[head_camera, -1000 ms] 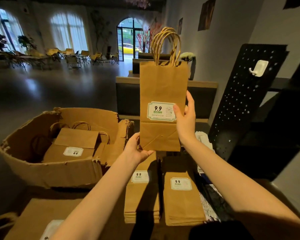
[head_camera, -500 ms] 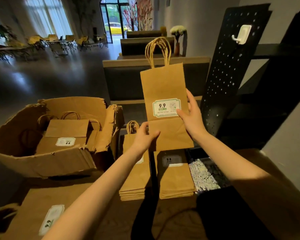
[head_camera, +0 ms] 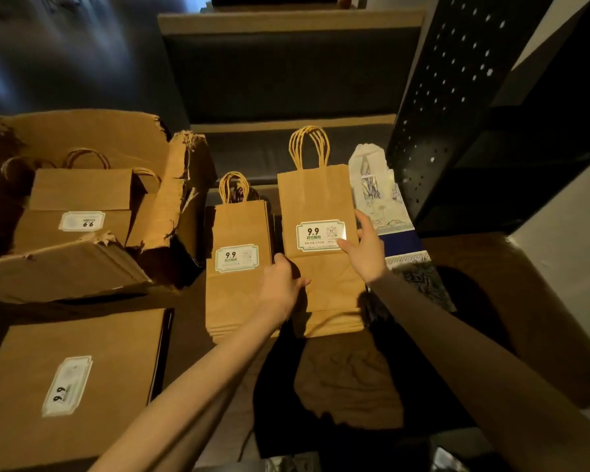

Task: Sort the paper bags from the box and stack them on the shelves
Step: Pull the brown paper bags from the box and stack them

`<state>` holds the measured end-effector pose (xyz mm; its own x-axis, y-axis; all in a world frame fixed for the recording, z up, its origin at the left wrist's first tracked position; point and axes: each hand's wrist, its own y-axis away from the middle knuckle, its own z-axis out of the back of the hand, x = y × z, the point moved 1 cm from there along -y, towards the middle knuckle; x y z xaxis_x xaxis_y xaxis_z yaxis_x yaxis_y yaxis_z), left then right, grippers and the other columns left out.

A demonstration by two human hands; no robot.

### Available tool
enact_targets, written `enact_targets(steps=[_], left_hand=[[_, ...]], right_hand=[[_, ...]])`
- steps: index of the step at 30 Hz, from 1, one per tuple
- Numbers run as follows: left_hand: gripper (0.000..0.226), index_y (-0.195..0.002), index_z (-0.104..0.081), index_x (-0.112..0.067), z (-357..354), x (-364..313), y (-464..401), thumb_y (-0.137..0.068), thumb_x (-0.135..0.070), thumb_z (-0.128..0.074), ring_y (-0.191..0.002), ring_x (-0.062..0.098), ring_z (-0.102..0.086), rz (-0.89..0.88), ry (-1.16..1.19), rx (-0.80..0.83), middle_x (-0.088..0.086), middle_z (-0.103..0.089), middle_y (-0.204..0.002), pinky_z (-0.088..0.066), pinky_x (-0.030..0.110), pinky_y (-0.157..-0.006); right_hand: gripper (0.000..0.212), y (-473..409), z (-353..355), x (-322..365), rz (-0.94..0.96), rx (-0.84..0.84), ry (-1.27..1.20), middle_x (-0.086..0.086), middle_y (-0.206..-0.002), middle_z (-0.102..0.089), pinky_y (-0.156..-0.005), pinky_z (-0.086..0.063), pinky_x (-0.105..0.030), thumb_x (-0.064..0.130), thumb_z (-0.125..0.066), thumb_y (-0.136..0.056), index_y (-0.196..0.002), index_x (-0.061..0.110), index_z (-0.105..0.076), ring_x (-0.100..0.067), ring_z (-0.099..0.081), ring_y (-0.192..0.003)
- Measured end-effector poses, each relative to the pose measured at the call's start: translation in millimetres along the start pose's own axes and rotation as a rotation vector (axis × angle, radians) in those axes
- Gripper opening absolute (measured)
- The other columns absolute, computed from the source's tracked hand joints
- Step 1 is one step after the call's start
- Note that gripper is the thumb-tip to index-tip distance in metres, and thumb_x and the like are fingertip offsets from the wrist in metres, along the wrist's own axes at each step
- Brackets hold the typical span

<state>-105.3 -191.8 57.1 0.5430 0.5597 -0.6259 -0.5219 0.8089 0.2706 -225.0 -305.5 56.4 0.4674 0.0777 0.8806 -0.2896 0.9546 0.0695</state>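
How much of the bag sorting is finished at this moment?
Done: two stacks of small brown paper bags lie sorted. In hand: left hand and right hand lay a brown handled bag on the right stack. Left: bags in the torn cardboard box.

I see a shop stockroom: price-stickered paper bags [head_camera: 315, 212], torn cardboard box [head_camera: 82, 206], black pegboard [head_camera: 457, 97].

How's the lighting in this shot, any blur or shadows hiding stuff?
Head view: dim, warm light; the floor at top left is streaked with blur, arm shadows darken the table below the hands, yet the label on the held bag reads sharply.
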Motion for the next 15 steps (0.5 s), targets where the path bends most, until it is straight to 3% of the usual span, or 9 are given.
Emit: enact_targets(steps=[3,7,11,15], left_hand=[[0.045,-0.114,-0.042,-0.001,-12,7,-6,-0.086,-0.027,-0.067,-0.106,0.036,-0.057,0.029,-0.107,0.037,0.021,-0.058,-0.112,-0.047,0.039,-0.083],[0.047,-0.115,-0.042,-0.001,-19,8,-15,-0.087,-0.031,-0.064,-0.108,0.037,-0.057,-0.002,-0.286,0.047,0.021,-0.058,-0.116,-0.045,0.040,-0.082],[0.052,-0.121,-0.041,0.001,-23,8,-23,-0.089,-0.034,-0.062,-0.113,0.036,-0.054,-0.015,-0.377,0.099,0.021,-0.055,-0.122,-0.044,0.038,-0.085],[0.054,-0.126,-0.038,0.003,-31,5,-27,-0.090,-0.030,-0.061,-0.115,0.037,-0.053,0.061,-0.334,0.158,0.022,-0.053,-0.124,-0.044,0.038,-0.088]], right_hand=[[0.064,-3,-13,-19,-0.075,-0.006,0.045,-0.012,-0.137,-0.052,-0.104,-0.038,-0.037,0.005,-0.064,-0.087,-0.143,0.011,-0.035,-0.029,-0.048,-0.126],[0.056,-5,-20,-32,-0.106,0.005,0.055,-0.016,-0.129,-0.056,-0.088,-0.040,-0.021,0.004,-0.060,-0.089,-0.139,0.004,-0.036,-0.029,-0.054,-0.118],[0.067,-8,-23,-40,-0.108,0.102,0.093,-0.018,-0.131,-0.051,-0.094,-0.042,-0.028,0.003,-0.064,-0.085,-0.141,0.004,-0.028,-0.030,-0.052,-0.120],[0.074,-13,-23,-46,-0.179,0.205,0.140,-0.015,-0.146,-0.035,-0.100,-0.036,-0.029,-0.008,-0.054,-0.087,-0.148,0.008,-0.015,-0.032,-0.040,-0.131]])
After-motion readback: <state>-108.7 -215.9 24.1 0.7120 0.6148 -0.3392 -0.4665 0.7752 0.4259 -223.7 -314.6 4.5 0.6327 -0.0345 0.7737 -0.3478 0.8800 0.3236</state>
